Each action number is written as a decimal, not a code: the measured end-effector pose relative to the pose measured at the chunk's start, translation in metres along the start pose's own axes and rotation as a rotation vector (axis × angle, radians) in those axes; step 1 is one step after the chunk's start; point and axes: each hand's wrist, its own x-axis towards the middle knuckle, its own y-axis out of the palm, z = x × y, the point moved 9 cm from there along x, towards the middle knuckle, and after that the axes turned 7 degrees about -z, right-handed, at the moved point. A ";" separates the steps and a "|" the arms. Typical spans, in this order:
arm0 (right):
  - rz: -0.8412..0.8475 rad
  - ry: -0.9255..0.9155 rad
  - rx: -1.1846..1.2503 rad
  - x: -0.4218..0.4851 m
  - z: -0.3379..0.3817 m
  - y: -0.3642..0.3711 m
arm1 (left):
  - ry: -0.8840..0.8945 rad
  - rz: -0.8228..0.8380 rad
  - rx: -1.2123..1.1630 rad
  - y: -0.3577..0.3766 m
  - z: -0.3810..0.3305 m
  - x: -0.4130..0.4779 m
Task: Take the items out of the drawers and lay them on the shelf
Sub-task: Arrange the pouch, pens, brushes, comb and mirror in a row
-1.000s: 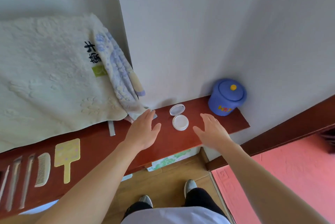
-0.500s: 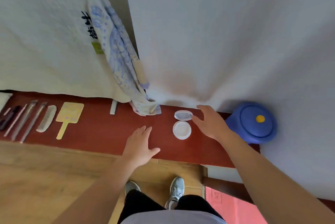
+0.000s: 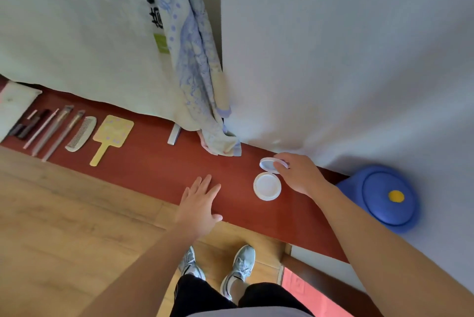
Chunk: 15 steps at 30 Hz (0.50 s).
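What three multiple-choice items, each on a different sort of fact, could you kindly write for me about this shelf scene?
1. Where on the red shelf does the blue lidded pot stand?
A. its left end
B. its middle
C. its right end

2. What colour is the round compact?
A. white
B. black
C. yellow

3. The compact's lid is:
A. shut
B. raised open
C. missing

Key:
1 C, the pot sits beyond the compact at the far right.
2 A, base and lid are both white.
3 B, the lid stands up behind the base.
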 end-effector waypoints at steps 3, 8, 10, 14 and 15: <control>0.002 -0.012 -0.018 0.005 0.000 0.004 | -0.003 0.006 0.003 0.001 0.000 0.000; -0.032 -0.021 -0.032 0.008 0.002 0.004 | -0.005 0.007 -0.009 0.000 0.001 0.000; -0.058 -0.012 -0.034 0.009 0.003 0.002 | 0.001 0.006 -0.013 0.001 0.002 0.000; -0.097 -0.051 -0.063 0.011 0.017 -0.002 | 0.024 -0.002 -0.025 -0.001 0.005 0.001; -0.105 -0.058 -0.063 0.012 0.022 -0.003 | 0.032 -0.008 -0.029 -0.001 0.006 0.001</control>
